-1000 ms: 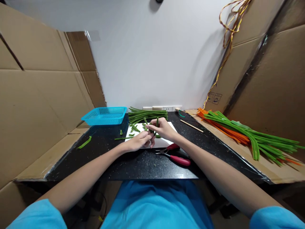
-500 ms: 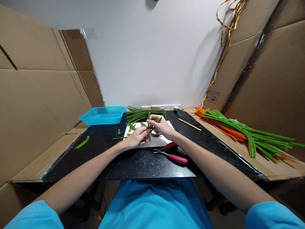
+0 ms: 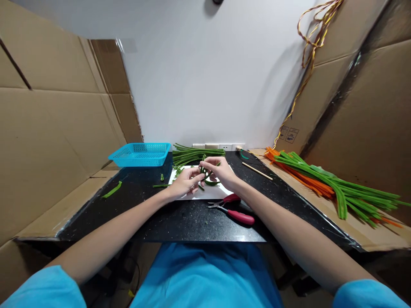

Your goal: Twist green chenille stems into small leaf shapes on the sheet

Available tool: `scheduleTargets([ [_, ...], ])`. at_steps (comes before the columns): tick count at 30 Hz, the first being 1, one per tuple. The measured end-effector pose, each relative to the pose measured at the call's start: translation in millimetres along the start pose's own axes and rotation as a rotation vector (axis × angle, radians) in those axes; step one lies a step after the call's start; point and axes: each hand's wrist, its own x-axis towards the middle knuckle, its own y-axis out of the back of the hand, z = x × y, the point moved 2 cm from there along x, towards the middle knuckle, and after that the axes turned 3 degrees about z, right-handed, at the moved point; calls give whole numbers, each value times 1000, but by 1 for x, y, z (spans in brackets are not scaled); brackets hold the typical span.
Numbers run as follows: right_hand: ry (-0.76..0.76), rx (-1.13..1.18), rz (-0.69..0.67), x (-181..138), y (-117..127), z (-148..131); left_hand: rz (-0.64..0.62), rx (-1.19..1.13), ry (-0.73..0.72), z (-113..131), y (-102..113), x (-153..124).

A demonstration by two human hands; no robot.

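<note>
Over a white sheet (image 3: 208, 194), my left hand (image 3: 183, 185) and my right hand (image 3: 224, 172) meet around a few bent dark green pipe cleaners (image 3: 204, 171). My left thumb and fingers pinch their lower part. The fingers of my right hand close on the upper part from the other side. Short green pipe cleaner pieces (image 3: 178, 170) lie on the sheet beside my left hand, and a curved piece (image 3: 212, 183) rests under my right. Red-handled cutting pliers (image 3: 240, 217) lie with handles spread just in front of the sheet.
A bundle of dark green pipe cleaners (image 3: 199, 154) lies behind the sheet. To its left stands a blue plastic basket (image 3: 139, 161). A wooden stick (image 3: 257, 171) lies at right, near bright green strips (image 3: 349, 188) and orange strips (image 3: 302, 176) on cardboard. Cardboard walls flank both sides.
The held pipe cleaners have changed from a fairly upright cluster to a more bent, looped shape. My hands have drawn slightly apart. The view has shifted a little.
</note>
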Motion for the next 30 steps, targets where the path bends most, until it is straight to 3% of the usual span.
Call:
scheduleTargets([
  [10,105,239,137,7,7,-1,278,-50,-82,10,14,4],
  [14,68,194,92,7,6,3,242,-40,-77,10,13,2],
  [21,-2,193,154,6,5,2,209,-45,-97,-2,6,6],
  [30,79,-51,209,4,3,8,257,-6,-83,-3,6,4],
])
